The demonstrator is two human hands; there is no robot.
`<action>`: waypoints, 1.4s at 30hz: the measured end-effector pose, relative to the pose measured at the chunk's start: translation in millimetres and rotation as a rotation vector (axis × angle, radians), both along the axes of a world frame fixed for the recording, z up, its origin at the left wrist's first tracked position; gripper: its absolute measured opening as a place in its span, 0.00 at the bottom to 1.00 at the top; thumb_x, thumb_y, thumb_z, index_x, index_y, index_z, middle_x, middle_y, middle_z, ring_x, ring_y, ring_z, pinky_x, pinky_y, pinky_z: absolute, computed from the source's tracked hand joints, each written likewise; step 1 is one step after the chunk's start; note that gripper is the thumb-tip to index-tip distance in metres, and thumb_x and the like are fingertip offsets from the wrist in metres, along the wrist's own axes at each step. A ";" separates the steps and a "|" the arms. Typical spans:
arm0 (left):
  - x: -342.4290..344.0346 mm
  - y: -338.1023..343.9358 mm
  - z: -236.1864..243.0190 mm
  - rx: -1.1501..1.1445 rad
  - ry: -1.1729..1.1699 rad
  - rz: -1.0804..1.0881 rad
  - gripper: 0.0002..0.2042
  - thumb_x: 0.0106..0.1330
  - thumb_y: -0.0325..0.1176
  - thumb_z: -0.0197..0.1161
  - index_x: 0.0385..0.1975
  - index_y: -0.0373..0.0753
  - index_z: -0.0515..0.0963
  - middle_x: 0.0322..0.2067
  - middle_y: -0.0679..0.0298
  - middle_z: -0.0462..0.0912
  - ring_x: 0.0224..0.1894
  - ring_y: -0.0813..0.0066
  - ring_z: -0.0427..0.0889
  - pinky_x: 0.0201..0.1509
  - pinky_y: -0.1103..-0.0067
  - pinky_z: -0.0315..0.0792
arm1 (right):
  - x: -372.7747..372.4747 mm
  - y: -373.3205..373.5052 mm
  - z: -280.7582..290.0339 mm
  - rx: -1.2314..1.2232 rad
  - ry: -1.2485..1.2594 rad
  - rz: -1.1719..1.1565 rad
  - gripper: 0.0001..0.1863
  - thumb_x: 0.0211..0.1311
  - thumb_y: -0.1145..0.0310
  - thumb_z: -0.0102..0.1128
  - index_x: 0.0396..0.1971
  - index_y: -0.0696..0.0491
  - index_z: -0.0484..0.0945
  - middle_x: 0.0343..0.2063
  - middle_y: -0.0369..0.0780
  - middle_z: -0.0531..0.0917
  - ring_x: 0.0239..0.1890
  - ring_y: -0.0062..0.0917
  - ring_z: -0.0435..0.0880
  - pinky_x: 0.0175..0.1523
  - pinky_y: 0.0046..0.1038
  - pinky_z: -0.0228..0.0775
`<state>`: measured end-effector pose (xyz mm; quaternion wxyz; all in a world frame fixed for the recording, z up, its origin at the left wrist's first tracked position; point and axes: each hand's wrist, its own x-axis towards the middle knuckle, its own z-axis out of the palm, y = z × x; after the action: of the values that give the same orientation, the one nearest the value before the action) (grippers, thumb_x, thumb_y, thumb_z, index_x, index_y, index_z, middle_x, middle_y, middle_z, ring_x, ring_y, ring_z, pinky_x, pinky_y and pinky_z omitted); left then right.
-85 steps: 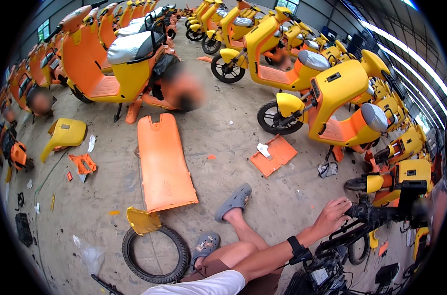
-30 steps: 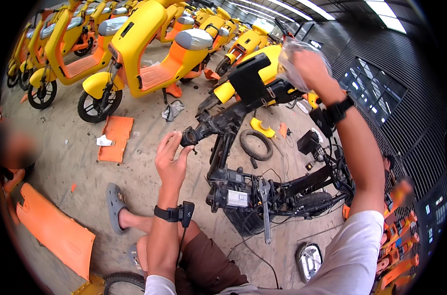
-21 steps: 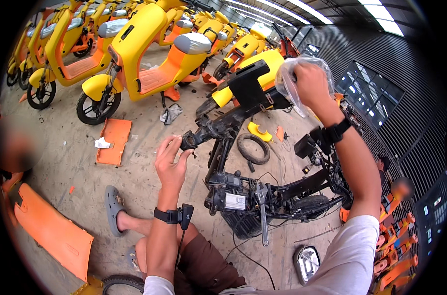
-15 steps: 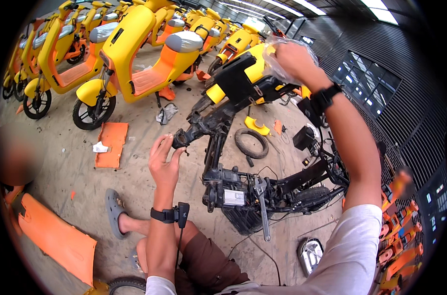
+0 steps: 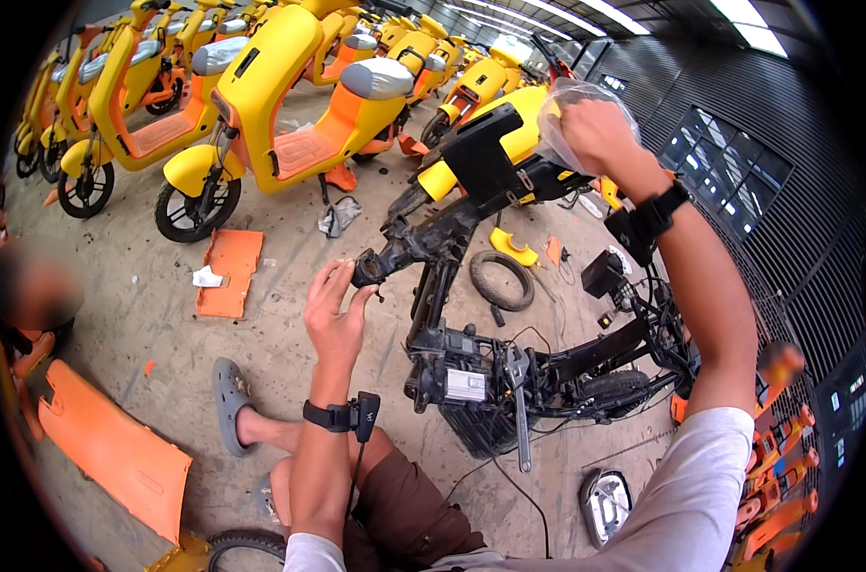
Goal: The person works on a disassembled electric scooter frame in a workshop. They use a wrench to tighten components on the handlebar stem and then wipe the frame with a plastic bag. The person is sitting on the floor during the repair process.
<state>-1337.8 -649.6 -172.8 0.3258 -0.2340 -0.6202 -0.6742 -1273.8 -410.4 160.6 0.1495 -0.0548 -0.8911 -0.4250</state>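
A stripped black scooter frame [image 5: 433,236] stands tilted before me, its wiring and metal parts exposed. My left hand [image 5: 336,315] pinches the ring-shaped black clamp [image 5: 367,269] at the frame's near upper end, thumb below and fingers above. Farther up and to the right, my right hand [image 5: 600,135] is closed on a clear plastic bag [image 5: 559,124], beside the black bracket [image 5: 490,157]; whatever lies under its fingers is hidden. An adjustable wrench [image 5: 521,419] rests across the lower frame, next to a silver-labelled box [image 5: 464,384].
Rows of yellow scooters [image 5: 261,95] fill the far left. On the floor lie a loose tire [image 5: 501,281], orange panels [image 5: 118,448], a yellow cover [image 5: 514,246] and a silver lamp-like part [image 5: 606,505]. Another person [image 5: 37,286] is at the left edge. Cables run by my knee.
The whole scene has shifted slightly to the right in the picture. Both hands keep their hold, the left on the clamp and the right on the plastic bag.
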 end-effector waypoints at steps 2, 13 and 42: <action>0.3 1.1 1.7 -0.005 0.007 0.000 0.20 0.43 0.20 0.73 0.41 0.32 0.81 0.40 0.54 0.83 0.47 0.59 0.80 0.50 0.72 0.72 | -8.7 -0.3 7.4 0.018 -0.098 0.001 0.27 0.64 0.51 0.44 0.20 0.59 0.81 0.20 0.50 0.80 0.25 0.44 0.80 0.33 0.38 0.72; 2.9 -0.7 1.2 -0.035 -0.007 -0.002 0.21 0.44 0.19 0.72 0.43 0.33 0.81 0.40 0.54 0.83 0.48 0.60 0.79 0.51 0.73 0.72 | 22.2 0.6 -14.5 0.053 0.134 0.217 0.09 0.53 0.66 0.54 0.26 0.54 0.82 0.22 0.43 0.82 0.28 0.37 0.82 0.35 0.39 0.72; 0.3 -4.0 -4.7 -0.045 -0.023 -0.007 0.21 0.46 0.22 0.73 0.43 0.34 0.81 0.44 0.55 0.81 0.45 0.66 0.80 0.51 0.76 0.71 | -21.8 -18.0 12.3 -0.180 -0.279 -0.297 0.19 0.54 0.60 0.47 0.33 0.58 0.83 0.39 0.49 0.82 0.42 0.42 0.81 0.48 0.38 0.71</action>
<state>-1337.5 -653.6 -177.5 0.3109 -0.2355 -0.6382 -0.6637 -1295.7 -428.4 172.9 -0.0449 -0.1392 -0.9195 -0.3648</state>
